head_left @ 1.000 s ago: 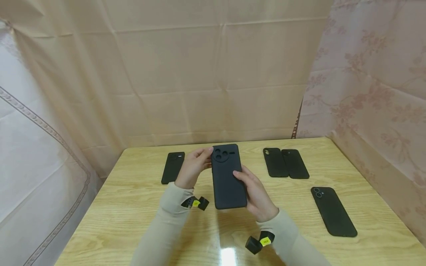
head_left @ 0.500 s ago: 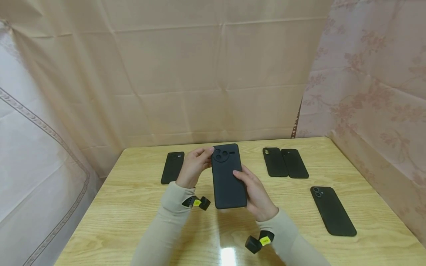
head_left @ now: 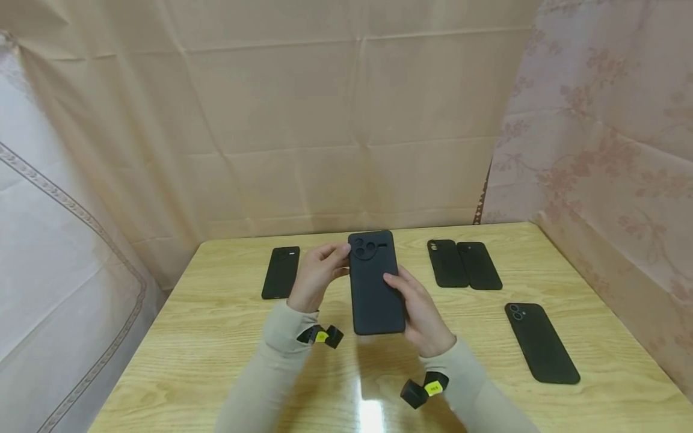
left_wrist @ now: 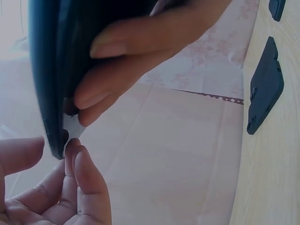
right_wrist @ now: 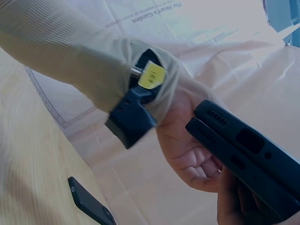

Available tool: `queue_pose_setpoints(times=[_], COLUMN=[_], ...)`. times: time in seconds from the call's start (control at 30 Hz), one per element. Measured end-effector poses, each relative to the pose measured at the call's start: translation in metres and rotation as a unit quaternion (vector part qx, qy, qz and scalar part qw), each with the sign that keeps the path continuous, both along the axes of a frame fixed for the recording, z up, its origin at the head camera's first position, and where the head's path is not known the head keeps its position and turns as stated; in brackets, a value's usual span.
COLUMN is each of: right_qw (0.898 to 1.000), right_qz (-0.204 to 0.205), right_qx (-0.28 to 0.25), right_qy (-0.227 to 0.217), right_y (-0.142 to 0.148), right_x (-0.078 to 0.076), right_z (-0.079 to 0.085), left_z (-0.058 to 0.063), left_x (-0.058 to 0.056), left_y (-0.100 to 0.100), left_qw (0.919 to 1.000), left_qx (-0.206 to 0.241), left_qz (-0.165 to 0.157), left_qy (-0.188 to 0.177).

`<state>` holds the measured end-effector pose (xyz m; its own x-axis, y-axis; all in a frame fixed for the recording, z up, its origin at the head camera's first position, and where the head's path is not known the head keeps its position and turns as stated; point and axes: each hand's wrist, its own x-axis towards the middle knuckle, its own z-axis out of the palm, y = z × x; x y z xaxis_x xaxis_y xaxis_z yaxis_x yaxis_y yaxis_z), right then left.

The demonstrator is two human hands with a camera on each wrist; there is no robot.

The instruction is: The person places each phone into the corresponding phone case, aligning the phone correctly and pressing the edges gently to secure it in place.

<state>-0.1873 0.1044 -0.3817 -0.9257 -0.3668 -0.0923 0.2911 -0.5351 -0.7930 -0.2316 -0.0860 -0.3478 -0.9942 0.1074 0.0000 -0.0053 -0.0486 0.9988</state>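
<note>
In the head view, a black phone case (head_left: 377, 294) with a round camera section is held upright above the table, back toward me. My left hand (head_left: 318, 273) pinches its upper left corner between thumb and fingers. Along its right side my right hand (head_left: 424, 316) grips it, thumb on the back and fingers behind. Two layers show in the right wrist view: the case (right_wrist: 251, 138) with larger cutouts, and a phone (right_wrist: 234, 166) against it, with a seam between them at the bottom end. In the left wrist view, the right hand's fingers (left_wrist: 126, 56) press the far face.
On the wooden table (head_left: 216, 361), a black phone (head_left: 281, 272) lies left of the left hand. Back right, a phone case (head_left: 448, 263) and a dark phone (head_left: 479, 265) lie side by side. A phone with two camera lenses (head_left: 542, 343) lies at right. Cloth (head_left: 271, 120) hangs behind.
Both hands and the held phone case have shifted slightly up and to the right in the last half second. The grip looks the same, and the things on the table have not moved.
</note>
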Motion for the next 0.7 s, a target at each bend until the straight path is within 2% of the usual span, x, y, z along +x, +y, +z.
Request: queue_pose_setpoints(times=[0.13, 0.27, 0.43, 0.7], right_qw=[1.0, 0.999, 0.998, 0.997], right_qz=[-0.02, -0.039, -0.059, -0.081], right_qx=[-0.004, 0.003, 0.012, 0.003], right_qy=[-0.013, -0.01, -0.002, -0.003], right_y=[0.005, 0.011, 0.016, 0.021], right_x=[-0.002, -0.004, -0.008, -0.011], right_z=[0.002, 0.005, 0.007, 0.009], left_z=[-0.004, -0.012, -0.023, -0.034], left_x=[0.007, 0.016, 0.027, 0.043], left_y=[0.0, 0.0, 0.005, 0.018], left_qw=[0.9998, 0.9993, 0.9983, 0.9969], left_qx=[-0.015, -0.028, -0.028, -0.024], left_qz=[-0.005, -0.024, -0.051, -0.074], left_qy=[0.01, 0.012, -0.002, -0.014])
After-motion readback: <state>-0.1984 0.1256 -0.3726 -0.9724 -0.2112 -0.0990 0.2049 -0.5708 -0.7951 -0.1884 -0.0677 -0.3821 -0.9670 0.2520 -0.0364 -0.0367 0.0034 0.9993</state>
